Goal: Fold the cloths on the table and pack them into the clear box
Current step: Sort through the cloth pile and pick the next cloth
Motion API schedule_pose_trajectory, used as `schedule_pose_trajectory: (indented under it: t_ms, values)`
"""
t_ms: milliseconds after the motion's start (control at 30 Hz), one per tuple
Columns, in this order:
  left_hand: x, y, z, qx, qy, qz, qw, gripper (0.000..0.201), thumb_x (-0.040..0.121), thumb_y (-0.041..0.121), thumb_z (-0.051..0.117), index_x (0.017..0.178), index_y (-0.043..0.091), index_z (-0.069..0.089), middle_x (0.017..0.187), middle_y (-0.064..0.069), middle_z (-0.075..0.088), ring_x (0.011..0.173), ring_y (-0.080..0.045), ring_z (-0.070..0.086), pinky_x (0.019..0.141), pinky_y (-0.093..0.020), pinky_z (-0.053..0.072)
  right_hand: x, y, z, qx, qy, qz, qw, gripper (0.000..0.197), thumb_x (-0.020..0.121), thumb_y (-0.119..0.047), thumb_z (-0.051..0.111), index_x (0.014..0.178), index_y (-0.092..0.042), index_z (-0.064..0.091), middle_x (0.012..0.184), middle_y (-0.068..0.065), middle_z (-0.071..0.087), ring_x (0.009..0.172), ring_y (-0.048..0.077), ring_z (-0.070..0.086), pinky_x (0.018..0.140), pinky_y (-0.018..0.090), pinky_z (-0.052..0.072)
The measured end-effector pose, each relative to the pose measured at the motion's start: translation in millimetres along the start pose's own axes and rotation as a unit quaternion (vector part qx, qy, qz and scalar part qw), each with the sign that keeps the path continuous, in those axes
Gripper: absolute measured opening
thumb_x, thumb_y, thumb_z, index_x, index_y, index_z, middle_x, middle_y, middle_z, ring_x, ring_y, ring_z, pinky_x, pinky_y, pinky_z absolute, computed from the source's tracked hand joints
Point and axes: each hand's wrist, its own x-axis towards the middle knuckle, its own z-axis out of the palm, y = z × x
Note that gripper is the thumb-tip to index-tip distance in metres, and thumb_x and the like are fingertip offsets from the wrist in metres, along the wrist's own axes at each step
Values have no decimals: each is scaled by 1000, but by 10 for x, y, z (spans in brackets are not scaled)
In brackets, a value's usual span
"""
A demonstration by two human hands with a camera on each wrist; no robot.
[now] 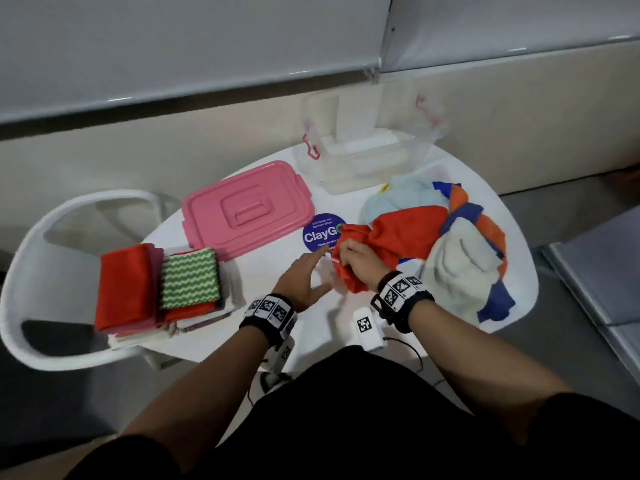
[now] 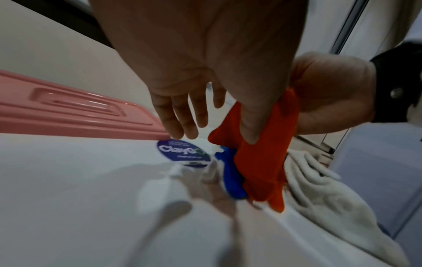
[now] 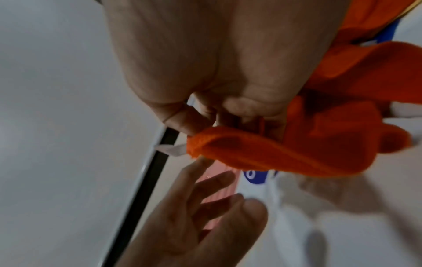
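Observation:
My right hand (image 1: 349,259) grips a bunched red-orange cloth (image 1: 398,237) near the middle of the white table (image 1: 277,327); its fingers (image 3: 182,121) curl round the cloth's (image 3: 262,150) edge beside a small white tag. My left hand (image 1: 304,275) hovers just left of it, fingers (image 2: 173,117) straight and spread, holding nothing. The cloth (image 2: 262,153) trails back into a heap of unfolded cloths (image 1: 460,258) at the right. The clear box (image 1: 367,150) stands open at the table's far side. A stack of folded cloths (image 1: 156,289) lies at the left edge.
A pink lid (image 1: 246,209) lies flat left of the box. A round blue ClayGo sticker (image 1: 320,233) is on the tabletop by my hands. A white chair (image 1: 52,258) stands at the left. A small white device (image 1: 367,329) with a cable sits at the near edge.

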Motion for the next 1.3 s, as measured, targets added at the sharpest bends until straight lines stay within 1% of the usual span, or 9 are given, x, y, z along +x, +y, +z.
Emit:
schedule_pose_trajectory:
  t_ms: [167, 267, 367, 467, 667, 833, 933, 1133, 1300]
  values:
    - [373, 388, -40, 10, 24, 121, 992, 49, 85, 54, 56, 116, 17, 65, 112, -2, 66, 103, -21, 59, 92, -40, 47, -146, -233, -313, 72, 20, -23, 997, 25, 96, 3, 37, 82, -11, 51, 64, 2, 47, 47, 3, 49, 45, 15, 41]
    - [538, 563, -35, -34, 11, 109, 993, 63, 79, 50, 71, 130, 18, 55, 123, 0, 60, 111, -15, 56, 98, -36, 46, -127, -212, -545, 80, 78, -39, 993, 22, 101, -9, 41, 87, -11, 57, 80, 4, 55, 75, 13, 52, 76, 28, 42]
    - [695, 689, -9, -10, 47, 102, 994, 88, 77, 42, 78, 149, 21, 33, 138, -2, 48, 122, -17, 48, 103, -33, 41, -163, -260, -725, 67, 79, -42, 994, 19, 100, -22, 49, 85, -17, 58, 82, 1, 59, 80, 13, 54, 80, 31, 42]
    - [851, 918, 8, 90, 36, 144, 985, 62, 74, 44, 65, 129, 17, 59, 131, -9, 54, 112, -33, 52, 94, -47, 47, -323, -453, -864, 131, 2, -44, 990, 24, 96, -36, 59, 90, -12, 58, 77, -2, 66, 71, 10, 64, 69, 25, 52]
    - [966, 1098, -128, -63, 120, 13, 991, 14, 78, 16, 64, 87, 25, 58, 81, 5, 67, 77, -22, 63, 70, -30, 52, -489, -740, -1380, 224, -127, -128, 958, 42, 74, 16, 69, 92, -18, 53, 76, 4, 60, 65, 15, 61, 61, 26, 54]
    - [809, 970, -529, -230, 203, -46, 951, 18, 84, 2, 68, 83, 20, 65, 107, -2, 69, 96, -16, 66, 86, -25, 52, -434, -747, -1767, 30, 30, -161, 986, 55, 72, 24, 61, 100, -25, 58, 81, 9, 56, 70, 11, 58, 63, 22, 49]
    - [617, 996, -754, -299, 198, -60, 931, 16, 84, 7, 72, 75, 18, 64, 87, -5, 71, 76, -13, 68, 67, -23, 55, -303, -663, -1818, 12, 117, -153, 981, 40, 75, 8, 73, 95, -26, 68, 84, 6, 60, 77, 15, 58, 76, 27, 51]
    - [247, 979, -1277, -295, 387, -9, 873, 14, 84, 11, 73, 89, 20, 65, 86, 7, 66, 79, 0, 59, 78, -15, 46, -216, -759, -1510, 78, 128, -226, 962, 17, 79, -15, 80, 93, -24, 77, 99, -4, 75, 100, 12, 68, 92, 25, 52]
    - [-201, 960, -1476, -336, 351, 21, 874, 24, 84, 0, 69, 84, 22, 58, 83, 9, 60, 74, -1, 57, 72, -13, 45, -246, -742, -1289, 177, 52, -235, 954, 19, 90, -13, 69, 109, -11, 73, 111, 8, 72, 105, 17, 66, 98, 27, 50]
